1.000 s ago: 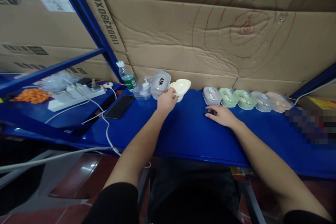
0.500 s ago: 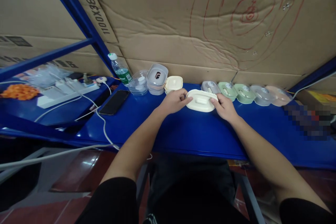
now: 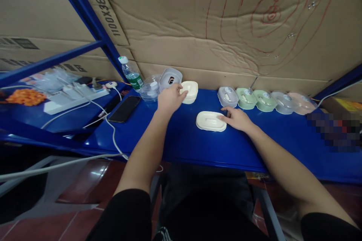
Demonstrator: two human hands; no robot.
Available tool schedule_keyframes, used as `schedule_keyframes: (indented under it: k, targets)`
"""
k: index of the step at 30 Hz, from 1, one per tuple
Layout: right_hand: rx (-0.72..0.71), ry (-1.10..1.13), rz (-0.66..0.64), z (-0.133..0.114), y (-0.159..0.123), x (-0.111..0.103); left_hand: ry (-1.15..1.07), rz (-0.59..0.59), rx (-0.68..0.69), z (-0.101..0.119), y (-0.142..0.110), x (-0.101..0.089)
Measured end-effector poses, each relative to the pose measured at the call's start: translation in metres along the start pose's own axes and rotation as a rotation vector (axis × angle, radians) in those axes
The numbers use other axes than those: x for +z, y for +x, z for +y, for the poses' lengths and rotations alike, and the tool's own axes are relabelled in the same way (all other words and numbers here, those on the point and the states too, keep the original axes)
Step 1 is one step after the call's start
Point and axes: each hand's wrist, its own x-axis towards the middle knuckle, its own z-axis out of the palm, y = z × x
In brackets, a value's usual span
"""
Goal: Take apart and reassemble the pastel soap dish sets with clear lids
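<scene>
A cream oval plastic piece (image 3: pixel 206 122) with a raised oblong middle lies flat on the blue tabletop (image 3: pixel 189 147). My right hand (image 3: pixel 238 118) rests at its right end, thumb on the rim and fingers stretched out. Farther back and to the left, my left hand (image 3: pixel 169 101) hovers between the grey slotted pieces (image 3: pixel 166 77) and a small stack of cream pieces (image 3: pixel 192 90). Its thumb and forefinger are apart at the cream stack's left edge; whether they touch it I cannot tell. This hand hides part of the grey pile.
Clear plastic lids (image 3: pixel 149 89) and a water bottle (image 3: pixel 131 73) stand at the back left, by a black phone (image 3: pixel 124 108). Several lidded boxes (image 3: pixel 264 100) line the back right. Cables and a power strip (image 3: pixel 75 99) lie left; cardboard (image 3: pixel 186 22) rises behind.
The cream oval piece has gone from between both hands down onto the table. My left hand has let go and moved left to the stacks; my right hand stays at the piece with loosened fingers.
</scene>
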Motion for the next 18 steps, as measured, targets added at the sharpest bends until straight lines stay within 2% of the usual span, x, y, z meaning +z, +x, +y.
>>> schedule_keyframes:
  k: [2,6,13,18]
  targets:
    - [-0.030,-0.007,-0.016,0.001,0.000,-0.001,0.043,0.040,-0.095,-0.009,0.005,-0.008]
    - [-0.059,-0.027,-0.046,0.002,-0.001,-0.002,0.074,0.001,-0.181,-0.025,0.011,-0.015]
    - [-0.080,-0.036,-0.058,0.005,-0.001,-0.002,0.067,-0.008,-0.183,-0.036,0.015,-0.004]
    - [-0.091,-0.026,-0.058,0.004,-0.001,-0.002,0.004,0.023,-0.187,-0.034,0.016,-0.006]
